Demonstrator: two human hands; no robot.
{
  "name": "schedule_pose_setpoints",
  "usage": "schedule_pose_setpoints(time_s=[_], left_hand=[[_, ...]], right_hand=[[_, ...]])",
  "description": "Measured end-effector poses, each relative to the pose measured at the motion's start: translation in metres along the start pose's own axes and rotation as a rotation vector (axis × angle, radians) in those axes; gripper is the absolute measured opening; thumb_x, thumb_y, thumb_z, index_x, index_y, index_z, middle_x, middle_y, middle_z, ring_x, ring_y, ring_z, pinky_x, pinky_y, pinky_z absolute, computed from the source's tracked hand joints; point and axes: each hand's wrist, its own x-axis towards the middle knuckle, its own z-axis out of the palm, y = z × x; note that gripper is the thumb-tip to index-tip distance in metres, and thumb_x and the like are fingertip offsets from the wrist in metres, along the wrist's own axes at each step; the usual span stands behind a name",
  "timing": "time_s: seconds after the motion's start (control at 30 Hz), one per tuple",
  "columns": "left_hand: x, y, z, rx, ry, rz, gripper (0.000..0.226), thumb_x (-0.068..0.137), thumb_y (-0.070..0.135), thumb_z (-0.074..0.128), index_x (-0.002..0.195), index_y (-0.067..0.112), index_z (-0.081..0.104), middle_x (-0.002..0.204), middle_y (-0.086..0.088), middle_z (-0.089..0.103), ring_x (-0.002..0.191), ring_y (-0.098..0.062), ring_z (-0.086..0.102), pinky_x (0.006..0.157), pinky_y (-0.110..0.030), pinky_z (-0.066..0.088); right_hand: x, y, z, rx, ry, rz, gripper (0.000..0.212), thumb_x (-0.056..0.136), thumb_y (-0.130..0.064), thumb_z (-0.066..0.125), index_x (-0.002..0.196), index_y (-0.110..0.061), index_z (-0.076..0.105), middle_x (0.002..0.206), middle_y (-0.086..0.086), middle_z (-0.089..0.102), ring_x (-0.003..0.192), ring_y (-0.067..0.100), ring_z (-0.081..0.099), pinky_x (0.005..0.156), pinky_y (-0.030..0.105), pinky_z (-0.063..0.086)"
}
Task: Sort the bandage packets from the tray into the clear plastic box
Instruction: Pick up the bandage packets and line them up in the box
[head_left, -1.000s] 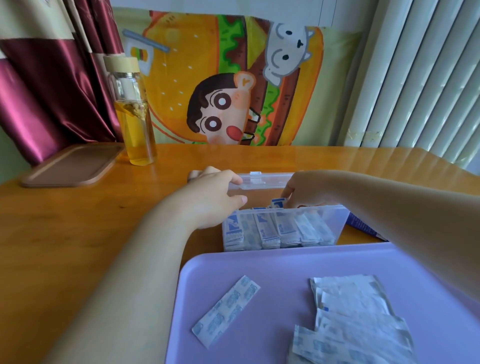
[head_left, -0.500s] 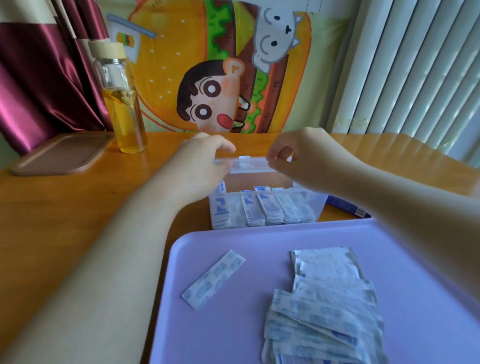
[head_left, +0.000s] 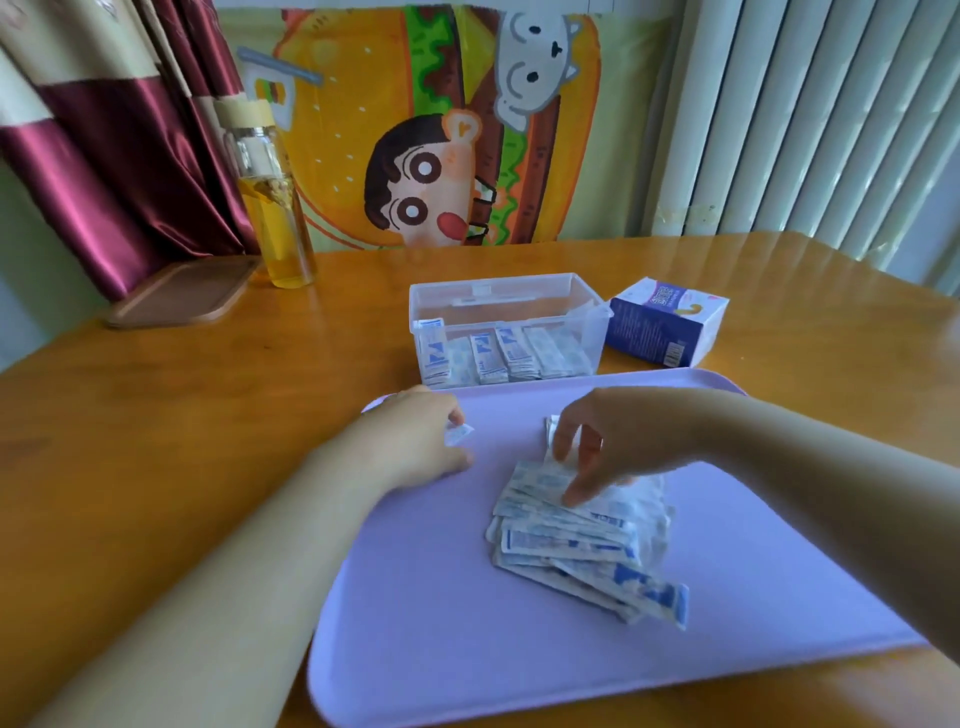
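Observation:
A lilac tray (head_left: 441, 623) lies on the wooden table in front of me. On it is a loose pile of white-and-blue bandage packets (head_left: 582, 545). My right hand (head_left: 623, 441) reaches down onto the far end of that pile, thumb and fingers pinching the top packet (head_left: 551, 428). My left hand (head_left: 410, 441) rests on the tray's far left corner, its fingers curled over a single packet whose end (head_left: 461, 434) pokes out. Just beyond the tray stands the open clear plastic box (head_left: 519, 283), with several packets (head_left: 498, 358) upright along its near wall.
A blue-and-white carton (head_left: 665, 325) lies right of the box. A glass bottle of yellow liquid (head_left: 272, 218) and a brown wooden tray (head_left: 182, 293) stand at the back left. Curtain, cartoon cloth and blinds close off the far side of the table.
Both hands have drawn back from the clear box to the tray. The left now covers the single packet and the right is on the pile. The view has tilted down.

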Motion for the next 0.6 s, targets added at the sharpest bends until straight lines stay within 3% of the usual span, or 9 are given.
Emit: schedule_pose_setpoints(time_s=[0.13, 0.3, 0.43, 0.5, 0.53, 0.6], left_hand=[[0.0, 0.006, 0.003, -0.037, 0.001, -0.062, 0.054, 0.083, 0.041, 0.065, 0.132, 0.028, 0.046, 0.134, 0.0, 0.045, 0.12, -0.017, 0.048, 0.101, -0.032, 0.041], [-0.003, 0.007, 0.001, -0.195, -0.028, -0.103, 0.064, 0.081, 0.034, 0.07, 0.138, 0.028, 0.041, 0.13, 0.001, 0.051, 0.115, -0.019, 0.053, 0.099, -0.035, 0.044], [0.001, 0.002, 0.004, -0.328, -0.034, -0.114, 0.078, 0.076, 0.029, 0.075, 0.142, 0.031, 0.034, 0.115, 0.003, 0.06, 0.109, -0.02, 0.058, 0.097, -0.037, 0.046], [0.004, 0.001, 0.009, -0.63, 0.014, -0.112, 0.073, 0.077, 0.022, 0.076, 0.14, 0.027, 0.039, 0.103, 0.006, 0.062, 0.102, -0.02, 0.061, 0.096, -0.037, 0.047], [0.005, 0.004, 0.01, -0.885, 0.027, -0.108, 0.067, 0.079, 0.017, 0.075, 0.138, 0.022, 0.043, 0.103, 0.003, 0.064, 0.1, -0.02, 0.062, 0.094, -0.036, 0.048], [0.003, 0.014, 0.011, -1.411, -0.01, -0.072, 0.045, 0.087, 0.01, 0.064, 0.131, 0.009, 0.052, 0.108, -0.009, 0.065, 0.094, -0.022, 0.063, 0.088, -0.036, 0.049]], right_hand=[[0.001, 0.009, 0.0, 0.113, -0.021, 0.054, 0.03, 0.07, -0.041, 0.078, 0.09, -0.024, 0.063, 0.089, 0.002, 0.07, 0.063, 0.009, 0.059, 0.063, 0.02, 0.044], [-0.008, 0.023, -0.001, 0.339, 0.047, 0.08, 0.025, 0.077, -0.03, 0.075, 0.082, -0.007, 0.069, 0.07, 0.005, 0.06, 0.063, 0.015, 0.048, 0.063, 0.025, 0.039], [-0.01, 0.034, 0.001, 0.596, 0.097, 0.099, 0.023, 0.079, -0.023, 0.074, 0.085, -0.001, 0.07, 0.08, 0.013, 0.066, 0.071, 0.017, 0.054, 0.08, 0.032, 0.051], [-0.008, 0.03, 0.001, 0.727, 0.172, 0.065, 0.023, 0.075, -0.023, 0.077, 0.086, -0.003, 0.07, 0.084, 0.022, 0.067, 0.072, 0.019, 0.056, 0.083, 0.039, 0.054], [-0.007, 0.025, 0.001, 0.77, 0.235, 0.046, 0.025, 0.074, -0.025, 0.078, 0.084, -0.005, 0.069, 0.075, 0.019, 0.066, 0.066, 0.016, 0.054, 0.073, 0.036, 0.055], [-0.003, 0.01, 0.001, 0.839, 0.362, 0.007, 0.024, 0.072, -0.028, 0.079, 0.077, -0.01, 0.063, 0.051, 0.002, 0.054, 0.051, 0.011, 0.044, 0.052, 0.023, 0.041]])
